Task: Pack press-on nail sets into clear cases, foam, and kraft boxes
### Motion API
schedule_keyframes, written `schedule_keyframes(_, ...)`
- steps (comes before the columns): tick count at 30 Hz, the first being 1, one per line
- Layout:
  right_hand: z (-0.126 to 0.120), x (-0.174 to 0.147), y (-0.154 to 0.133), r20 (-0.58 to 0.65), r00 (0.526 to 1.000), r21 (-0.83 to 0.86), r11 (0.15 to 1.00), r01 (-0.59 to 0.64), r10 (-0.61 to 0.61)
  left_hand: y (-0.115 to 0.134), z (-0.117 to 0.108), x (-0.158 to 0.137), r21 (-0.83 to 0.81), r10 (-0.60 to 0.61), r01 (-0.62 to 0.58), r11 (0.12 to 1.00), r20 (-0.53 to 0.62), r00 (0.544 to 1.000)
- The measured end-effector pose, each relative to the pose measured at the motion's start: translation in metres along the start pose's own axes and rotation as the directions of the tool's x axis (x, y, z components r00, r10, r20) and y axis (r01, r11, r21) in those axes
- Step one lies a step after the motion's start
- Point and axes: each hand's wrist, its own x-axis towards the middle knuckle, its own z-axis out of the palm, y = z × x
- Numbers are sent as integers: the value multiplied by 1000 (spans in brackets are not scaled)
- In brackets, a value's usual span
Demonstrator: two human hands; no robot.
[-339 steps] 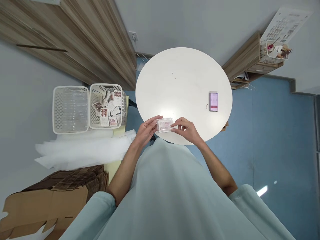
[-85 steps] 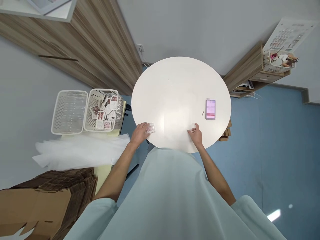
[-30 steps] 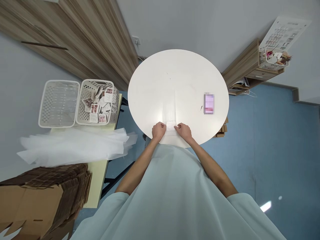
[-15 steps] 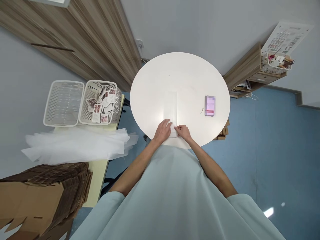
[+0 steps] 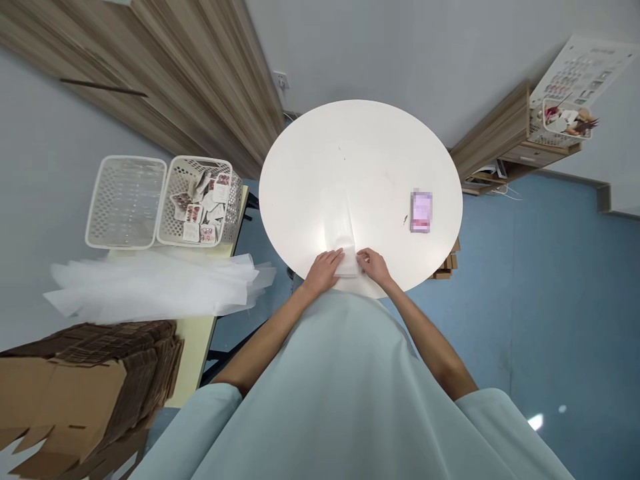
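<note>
A narrow, translucent white sheet (image 5: 340,220) lies lengthwise on the round white table (image 5: 300,167), its near end doubled over in a small flap close to the table's front edge. My left hand (image 5: 324,270) rests on the left side of that near end, fingers stretched out and fairly flat. At the right edge of the flap, my right hand (image 5: 375,267) is closed, thumb and fingers pinched at the sheet's border. The exact fingertip contact is too small to make out.
A blurred pink-purple rectangular item (image 5: 421,212) lies on the table's right side. Leftward, a side table (image 5: 193,340) bears a basket of small packets (image 5: 200,200), a basket of clear plastic pieces (image 5: 125,203), white sheets (image 5: 155,287) and flattened cardboard boxes (image 5: 90,400).
The near end of the sheet shows a larger folded flap. My left hand has shifted slightly left and down, and my right hand slightly right. The view has tilted a little.
</note>
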Motion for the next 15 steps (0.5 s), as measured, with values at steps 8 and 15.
schedule_keyframes(8,2,-1,3,123,930,-223,903,367,-348,-9,-7,6,-180,-74,70,981,-17,997)
schedule_keyframes(15,-3,14,5,84,960,-62,960,273,-268,-13,-14,7,-385,-273,219,896,-90,958)
